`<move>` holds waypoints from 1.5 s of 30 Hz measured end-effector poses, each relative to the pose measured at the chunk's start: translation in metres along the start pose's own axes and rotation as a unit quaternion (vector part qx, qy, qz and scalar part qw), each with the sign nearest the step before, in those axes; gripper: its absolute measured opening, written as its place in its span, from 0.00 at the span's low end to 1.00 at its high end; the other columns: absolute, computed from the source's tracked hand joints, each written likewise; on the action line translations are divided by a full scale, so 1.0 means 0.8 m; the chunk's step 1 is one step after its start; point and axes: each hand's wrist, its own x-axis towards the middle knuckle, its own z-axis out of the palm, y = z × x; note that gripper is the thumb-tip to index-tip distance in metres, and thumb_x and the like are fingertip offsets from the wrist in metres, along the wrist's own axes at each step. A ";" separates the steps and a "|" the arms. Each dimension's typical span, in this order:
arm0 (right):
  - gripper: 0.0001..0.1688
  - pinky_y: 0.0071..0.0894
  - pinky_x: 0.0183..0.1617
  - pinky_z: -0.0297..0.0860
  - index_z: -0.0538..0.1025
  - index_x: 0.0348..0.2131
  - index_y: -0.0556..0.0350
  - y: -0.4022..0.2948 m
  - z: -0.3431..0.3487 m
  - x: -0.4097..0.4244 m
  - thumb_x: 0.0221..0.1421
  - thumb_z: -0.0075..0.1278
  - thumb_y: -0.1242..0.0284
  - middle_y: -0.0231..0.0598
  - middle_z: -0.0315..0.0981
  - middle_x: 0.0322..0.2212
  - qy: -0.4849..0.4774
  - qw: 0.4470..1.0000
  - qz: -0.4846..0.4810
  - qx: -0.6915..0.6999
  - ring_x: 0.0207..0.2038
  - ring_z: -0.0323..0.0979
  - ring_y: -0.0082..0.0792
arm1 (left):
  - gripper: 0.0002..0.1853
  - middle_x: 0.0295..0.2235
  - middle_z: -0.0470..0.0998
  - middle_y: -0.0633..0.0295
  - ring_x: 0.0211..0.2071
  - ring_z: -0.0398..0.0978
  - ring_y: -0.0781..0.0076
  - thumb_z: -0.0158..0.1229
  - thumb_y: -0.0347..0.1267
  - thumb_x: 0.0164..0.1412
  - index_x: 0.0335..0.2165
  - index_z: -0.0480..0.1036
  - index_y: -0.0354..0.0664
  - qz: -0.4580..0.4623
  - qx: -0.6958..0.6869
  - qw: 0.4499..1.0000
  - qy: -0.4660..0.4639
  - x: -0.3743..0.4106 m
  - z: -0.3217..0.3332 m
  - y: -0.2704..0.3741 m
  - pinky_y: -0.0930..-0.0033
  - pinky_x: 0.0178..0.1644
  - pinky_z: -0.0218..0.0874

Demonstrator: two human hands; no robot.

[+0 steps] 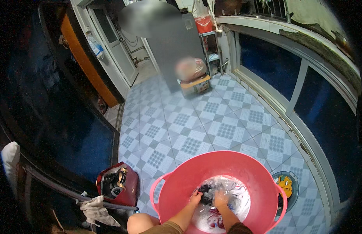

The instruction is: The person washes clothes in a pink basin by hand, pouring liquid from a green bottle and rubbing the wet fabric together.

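Observation:
A large pink plastic tub (172,193) with two side handles stands before me, holding sudsy water (203,218) and wet laundry. My left hand (196,197) grips the edge of a dark cloth (206,193) at the tub's left inside. Close beside it, my right hand (220,199) is in splashing water, blurred, with its fingertips hidden by foam; what it grasps cannot be made out. White fabric (239,191) floats right of that hand. Dark red fabric (214,219) lies nearer to me, between my forearms.
A grey-blue basin (295,191) with a yellow cloth (285,186) stands right of the tub. At left are a red box (129,187) of assorted items and a rail with a hanging cloth (96,209). A cardboard box (195,86) sits farther off on the tiled floor (181,120).

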 end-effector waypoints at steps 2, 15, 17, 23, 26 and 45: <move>0.25 0.35 0.42 0.64 0.75 0.34 0.50 -0.020 -0.076 0.011 0.33 0.58 0.60 0.42 0.68 0.39 -0.093 0.993 0.078 -0.009 0.43 0.66 0.34 | 0.27 0.46 0.68 0.63 0.47 0.62 0.60 0.50 0.51 0.50 0.46 0.66 0.51 -0.008 -0.094 0.995 -0.027 -0.014 0.013 0.003 0.59 0.49 0.52; 0.25 0.46 0.33 0.66 0.74 0.27 0.59 -0.110 -0.186 0.034 0.43 0.44 0.53 0.56 0.70 0.24 0.046 0.958 -0.053 0.279 0.28 0.71 0.49 | 0.24 0.33 0.74 0.56 0.31 0.73 0.63 0.45 0.52 0.53 0.36 0.70 0.43 -0.075 -0.535 0.735 -0.410 -0.014 -0.013 0.090 0.59 0.34 0.66; 0.25 0.49 0.32 0.65 0.75 0.24 0.56 -0.096 -0.189 0.038 0.47 0.39 0.53 0.53 0.71 0.22 0.077 0.960 0.031 0.267 0.27 0.69 0.54 | 0.24 0.31 0.75 0.57 0.29 0.73 0.65 0.45 0.51 0.52 0.33 0.71 0.42 -0.093 -0.495 0.784 -0.362 -0.003 -0.017 0.072 0.61 0.32 0.67; 0.24 0.49 0.29 0.65 0.74 0.24 0.59 -0.006 -0.105 0.017 0.50 0.40 0.55 0.49 0.71 0.20 0.089 0.964 0.155 0.195 0.24 0.70 0.51 | 0.13 0.27 0.74 0.65 0.28 0.70 0.74 0.52 0.39 0.53 0.34 0.72 0.43 -0.020 -0.216 0.973 -0.081 0.023 -0.045 0.049 0.68 0.29 0.63; 0.24 0.49 0.41 0.60 0.69 0.39 0.56 0.020 -0.067 -0.004 0.48 0.44 0.56 0.48 0.67 0.33 0.177 0.972 0.133 0.081 0.40 0.64 0.46 | 0.22 0.38 0.71 0.66 0.31 0.69 0.73 0.52 0.36 0.53 0.49 0.62 0.55 0.053 -0.381 0.908 -0.168 -0.016 -0.014 0.079 0.69 0.28 0.59; 0.20 0.26 0.38 0.64 0.76 0.33 0.57 -0.001 -0.246 0.018 0.41 0.56 0.63 0.29 0.73 0.27 -0.284 0.857 -0.011 0.431 0.30 0.68 0.22 | 0.10 0.22 0.74 0.59 0.24 0.69 0.72 0.52 0.30 0.45 0.28 0.74 0.36 0.095 0.031 0.985 -0.141 -0.062 -0.055 0.177 0.68 0.27 0.60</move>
